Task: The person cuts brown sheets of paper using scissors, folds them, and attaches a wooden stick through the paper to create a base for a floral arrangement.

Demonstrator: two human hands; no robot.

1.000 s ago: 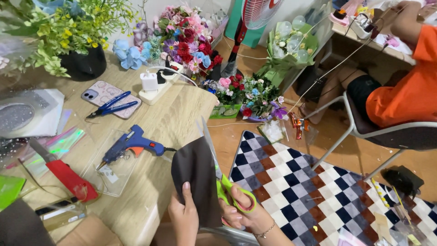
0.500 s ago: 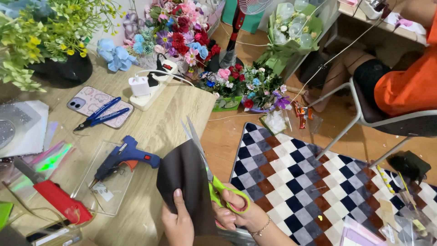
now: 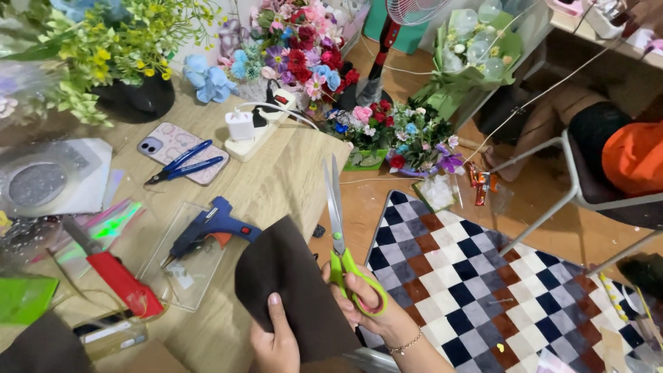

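the left hand (image 3: 275, 340) is pinching the near edge of a dark brown felt (image 3: 290, 290) sheet, thumb lying on top and the other fingers tucked under it. the felt is hanging over the table (image 3: 276, 179) edge at the bottom middle of the view, tilting up toward 11 o'clock. at 3 o'clock of the felt, touching its right edge, the right hand (image 3: 373, 311) is gripping green scissors (image 3: 342, 242), fingers curling through the loops, blades pointing to 12 o'clock and nearly together above the felt's top corner.

at 9 o'clock of the felt a blue glue gun (image 3: 207, 228) is lying on a clear tray (image 3: 183, 276). at 10 o'clock blue pliers (image 3: 183, 162) are resting on a phone (image 3: 173, 148), and a white power strip (image 3: 252, 128) is sitting at 11 o'clock. a red knife (image 3: 114, 273) is lying at 8 o'clock of the tray.

flowers (image 3: 300, 48) are crowding the far table edge at 12 o'clock. a checkered rug (image 3: 483, 290) is covering the floor at 3 o'clock, and a person in orange (image 3: 632, 159) is sitting on a chair (image 3: 580, 186) at 2 o'clock.
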